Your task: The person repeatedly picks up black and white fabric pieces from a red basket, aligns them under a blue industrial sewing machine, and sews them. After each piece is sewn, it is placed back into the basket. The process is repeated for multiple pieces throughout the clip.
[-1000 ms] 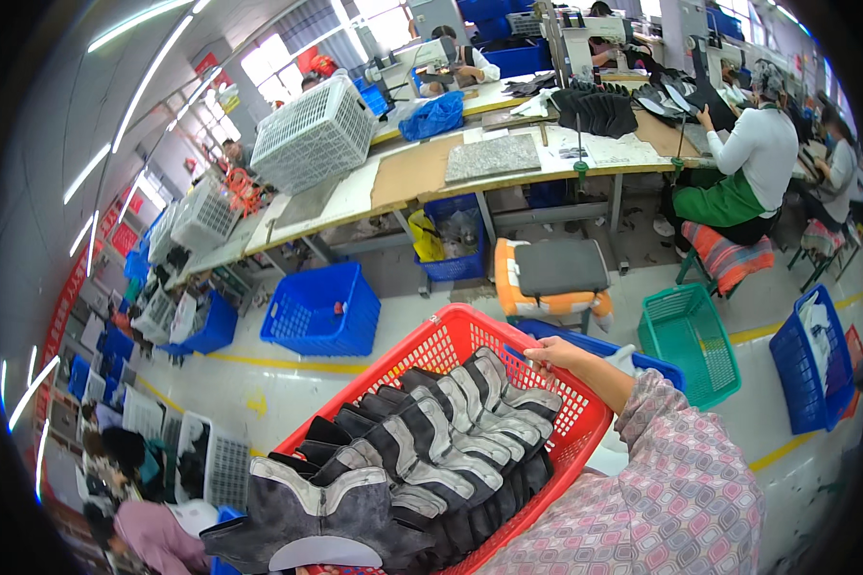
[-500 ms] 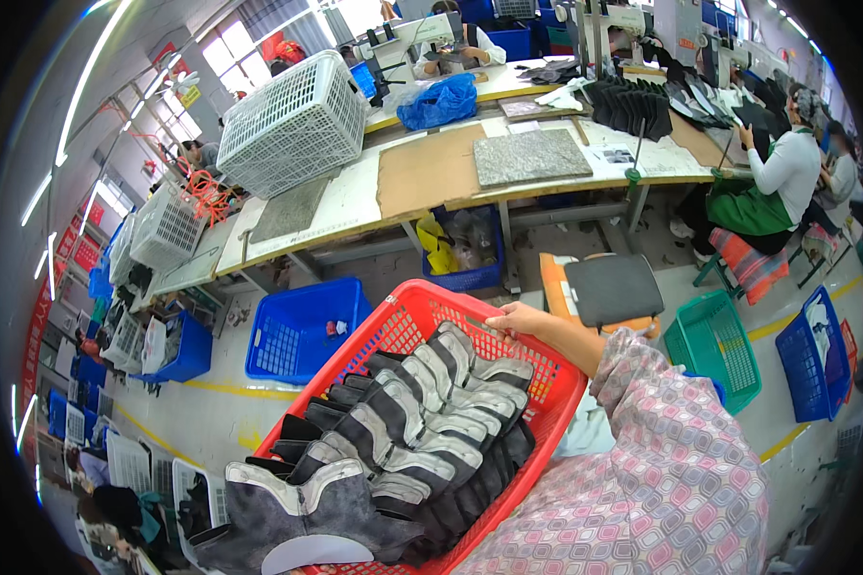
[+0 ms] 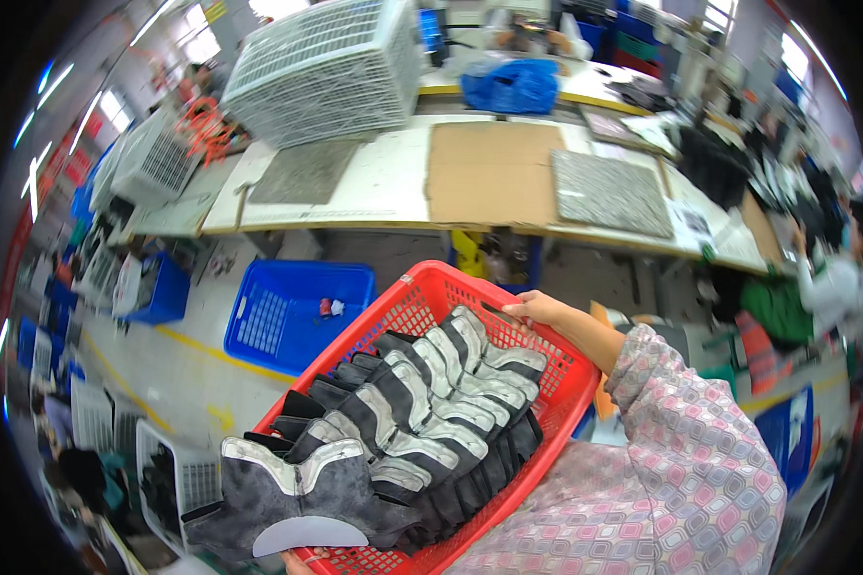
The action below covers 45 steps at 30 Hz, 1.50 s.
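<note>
Gripping the far rim of the red basket [image 3: 422,297], the right hand [image 3: 537,309] curls its fingers over the edge. Grey-and-black shoe uppers [image 3: 422,412] fill the basket, carried above the floor. Left hand [image 3: 302,561] barely shows beneath the near end — grip unclear.

Red baskets [image 3: 547,379]: one
Blue crates [image 3: 292,316]: one nearby
White mesh baskets [image 3: 331,62]: one on the desk [image 3: 393,182]
Cardboard sheets [image 3: 494,172]: one

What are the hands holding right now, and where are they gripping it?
The right hand grips the far rim of the red basket. The left hand is barely visible at its near edge.
</note>
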### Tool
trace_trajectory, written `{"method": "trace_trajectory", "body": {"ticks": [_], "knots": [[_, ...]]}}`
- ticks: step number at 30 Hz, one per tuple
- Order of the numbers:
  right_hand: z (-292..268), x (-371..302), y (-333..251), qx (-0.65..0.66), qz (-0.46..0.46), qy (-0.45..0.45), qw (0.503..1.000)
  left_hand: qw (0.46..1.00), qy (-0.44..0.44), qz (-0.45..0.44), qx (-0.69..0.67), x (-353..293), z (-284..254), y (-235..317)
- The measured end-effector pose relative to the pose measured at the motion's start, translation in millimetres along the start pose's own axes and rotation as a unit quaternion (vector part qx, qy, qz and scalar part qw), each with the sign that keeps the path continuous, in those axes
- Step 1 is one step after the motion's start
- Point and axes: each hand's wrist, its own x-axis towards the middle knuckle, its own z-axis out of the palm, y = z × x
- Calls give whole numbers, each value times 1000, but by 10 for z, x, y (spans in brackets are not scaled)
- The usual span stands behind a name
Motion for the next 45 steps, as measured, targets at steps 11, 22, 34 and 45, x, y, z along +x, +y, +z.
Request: {"method": "trace_trajectory", "body": {"ticks": [11,22,34,45], "knots": [[769,2100,-131,-166,93,-66,980,960,254,-76,-94,30,-655,-309],[1130,3202,548,-214,83,-63,971,920,318,-162,-159,661,-503,-1400],[1241,2619,1046,-346,-177,136,911,911,259,-276,-165,506,-424,-1353],[1328,2651,2227,-10,310,65,948,949,240,-165,118,736,-352,-1471]]}}
